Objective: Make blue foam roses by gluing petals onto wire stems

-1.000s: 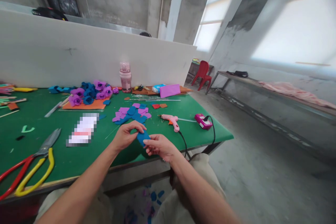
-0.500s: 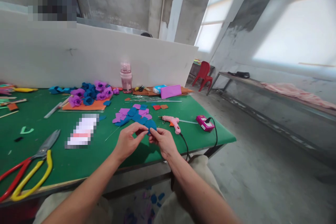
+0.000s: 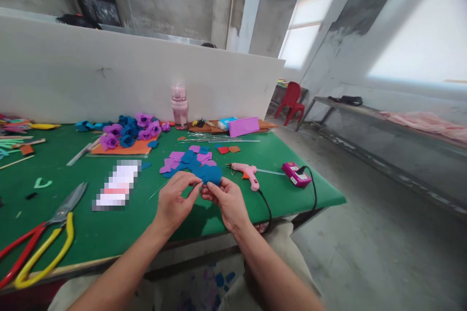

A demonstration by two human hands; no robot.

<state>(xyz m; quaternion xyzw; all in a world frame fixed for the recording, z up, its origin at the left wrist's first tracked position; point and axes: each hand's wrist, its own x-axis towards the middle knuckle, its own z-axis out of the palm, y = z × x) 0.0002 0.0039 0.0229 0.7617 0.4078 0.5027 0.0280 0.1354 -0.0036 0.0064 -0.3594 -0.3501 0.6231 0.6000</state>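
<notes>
In the head view, the 2 hands work close together above the near side of a green table [image 3: 127,233]. The right hand [image 3: 230,202] holds a blue piece [image 3: 213,174] in a narrow pinch, thumb over its near edge. The left hand [image 3: 173,204] has its thumb and forefinger drawn nearly tip to tip at the piece's near left edge; whether they grip that edge or only touch it, I cannot tell. The blue piece is between the hands, just this side of a spread of violet and blue cut pieces [image 3: 188,156], and partly overlaps it in the picture.

The step in hand looks like working that single piece by its edge with the fingertips. As I judge it, the next move calls for a firm hold on the right and light, even finger work on the left, so that the thin material does not tear.

A pink glue gun [image 3: 243,170] lies to the right of the hands, apart from them, its nozzle towards the cut pieces. Further left, made-up flowers [image 3: 127,131] sit on and beside an orange sheet [image 3: 136,149], and scissors [image 3: 65,209] lie near the table's front edge.
</notes>
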